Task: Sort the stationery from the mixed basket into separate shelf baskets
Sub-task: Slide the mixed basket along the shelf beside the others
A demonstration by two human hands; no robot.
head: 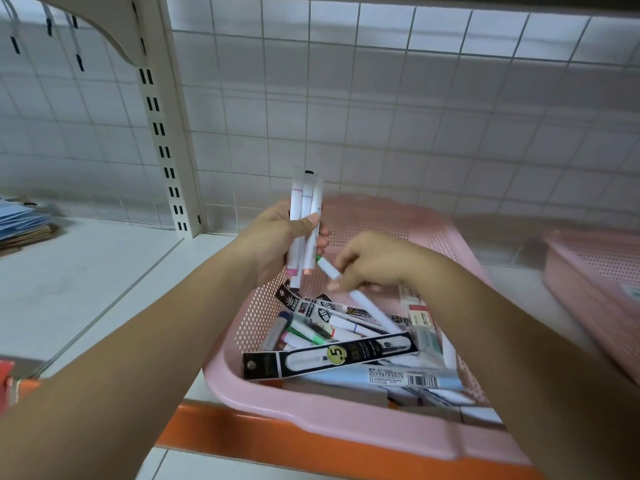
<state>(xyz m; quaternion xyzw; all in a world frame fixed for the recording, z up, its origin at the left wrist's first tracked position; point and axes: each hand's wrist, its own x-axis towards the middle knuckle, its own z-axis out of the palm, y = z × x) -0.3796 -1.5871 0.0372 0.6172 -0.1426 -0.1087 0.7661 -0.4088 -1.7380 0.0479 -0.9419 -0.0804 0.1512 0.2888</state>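
A pink perforated basket [311, 419] stands on the shelf in front of me, filled with mixed stationery: white markers, black refill packs [329, 358] and boxed items. My left hand [277, 242] grips a bunch of white markers [304, 209] upright above the basket's left rear corner. My right hand [372, 261] hovers over the basket and pinches a white marker with a green tip [327, 267], its tip close to the bunch.
A second pink basket [595, 289] sits on the shelf at the right. A stack of blue papers [20, 220] lies in the left bay beyond the slotted upright [169, 150]. The shelf's orange front edge [277, 441] runs below the basket. A white wire grid backs the shelf.
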